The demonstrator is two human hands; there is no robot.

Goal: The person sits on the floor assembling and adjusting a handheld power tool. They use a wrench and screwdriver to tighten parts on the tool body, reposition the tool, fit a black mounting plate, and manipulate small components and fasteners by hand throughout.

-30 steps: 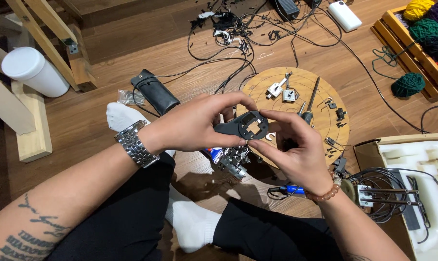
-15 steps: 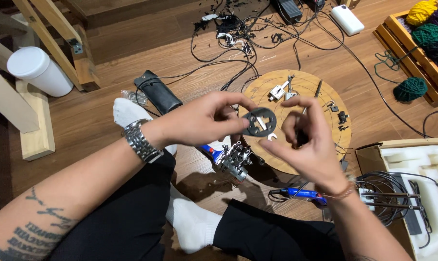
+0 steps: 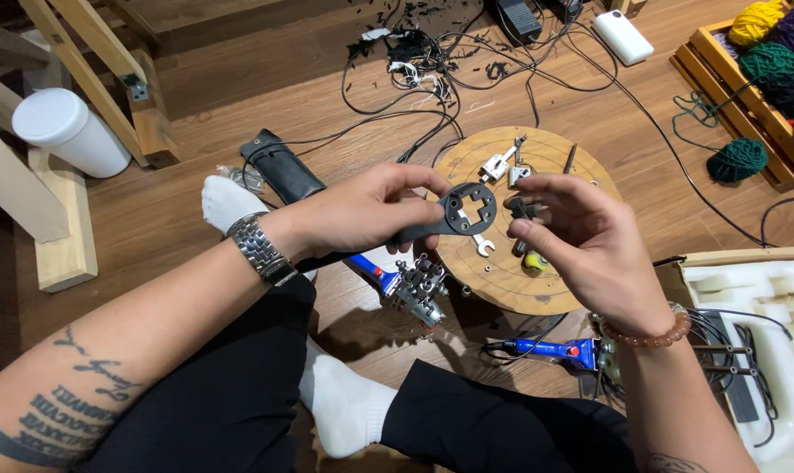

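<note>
inventory, floor workstation, as i read it from the head view.

item one: black ring-shaped plate (image 3: pixel 470 208) with small holes round its rim and a notched centre opening. it sits pinched in the fingers (image 3: pixel 432 188) of my left hand (image 3: pixel 362 215), held out over the near edge of the round wooden disc (image 3: pixel 581 175).

item two: small dark part (image 3: pixel 521 210), in the fingers of my right hand (image 3: pixel 590 250), just beside the plate and not touching it. its exact shape is too small to tell.

item three, below the left fingers: blue-handled tool with a metal cluster head (image 3: pixel 414 289), lying on the floor boards.

item four, beyond the fingers on the disc: loose brackets (image 3: pixel 502 163), a small spanner (image 3: pixel 478 240), a yellow-tipped bit (image 3: pixel 535 260).

item five, right of the right wrist: second blue-handled tool (image 3: pixel 559 350) and cables.

risk note: i judge the light pinch on the small part the weak point; a slip would drop it among the loose hardware or onto the floor, where it could roll out of sight. the plate is gripped at one edge only, so a push from the part could tilt it.
</note>
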